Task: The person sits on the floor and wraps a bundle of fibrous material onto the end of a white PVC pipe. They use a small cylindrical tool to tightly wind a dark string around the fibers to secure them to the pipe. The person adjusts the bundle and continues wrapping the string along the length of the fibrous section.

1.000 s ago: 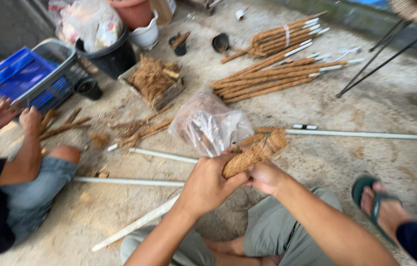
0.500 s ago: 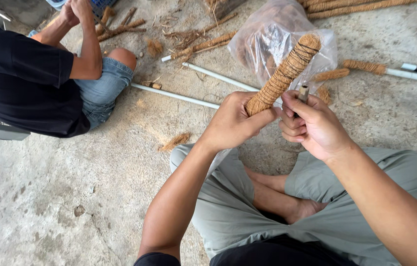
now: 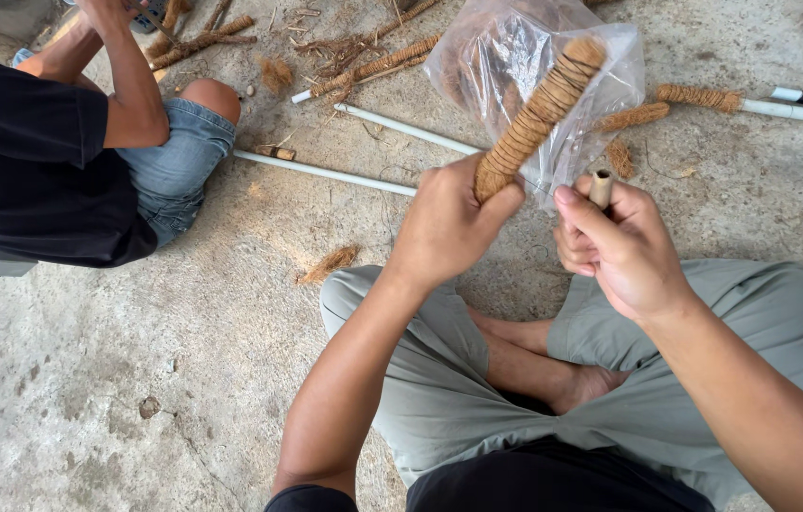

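left hand (image 3: 449, 223) closed around the lower end of a fibre-wrapped stick (image 3: 539, 114), which tilts up across the clear plastic bag (image 3: 601, 85). right hand (image 3: 615, 246), just beside the stick, grips a short tan tube (image 3: 601, 188). white pipes (image 3: 364, 152) lie beyond the stick on concrete.

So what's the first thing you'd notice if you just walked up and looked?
Right in the middle, the left hand grips a thick stick wrapped in brown rope, tilted up toward a crinkly clear plastic bag on the concrete floor. Beside it, the right hand holds a small tan tube end. At the top left, another person in a black shirt sits by more rope-wrapped sticks.
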